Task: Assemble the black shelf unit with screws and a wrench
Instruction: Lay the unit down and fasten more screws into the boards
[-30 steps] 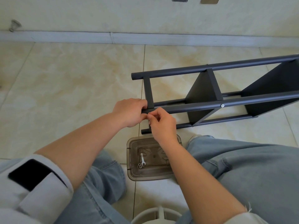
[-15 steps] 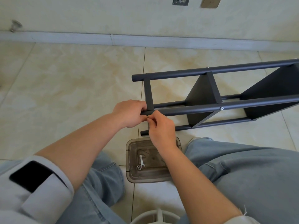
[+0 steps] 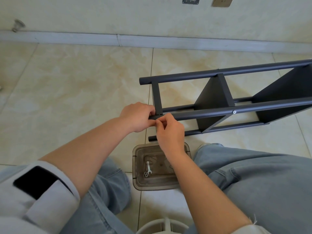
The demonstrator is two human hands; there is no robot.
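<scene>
The black shelf unit [image 3: 217, 97] lies on its side on the tiled floor, its tubes running left to right. My left hand [image 3: 137, 116] grips the left end of the near upper tube, where a short black crossbar [image 3: 156, 97] meets it. Beside it, my right hand [image 3: 169, 132] has thumb and forefinger pinched at the tube's underside at that joint; what they pinch is hidden. A silver screw head [image 3: 234, 112] shows further along the same tube. A small white wrench [image 3: 148, 167] and a few nuts [image 3: 146, 174] lie in a clear brown plastic tray [image 3: 135, 166] between my knees.
My legs in light blue jeans flank the tray. A white round object [image 3: 162, 227] pokes in at the bottom edge. The wall and baseboard [image 3: 118, 39] run across the top, with a door stop [image 3: 17, 25] at the far left. Bare tiles stretch to the left.
The view has shifted slightly, so the shelf sits a little lower in frame. Both hands stay at the same joint; the right hand's fingers have shifted a little against the tube.
</scene>
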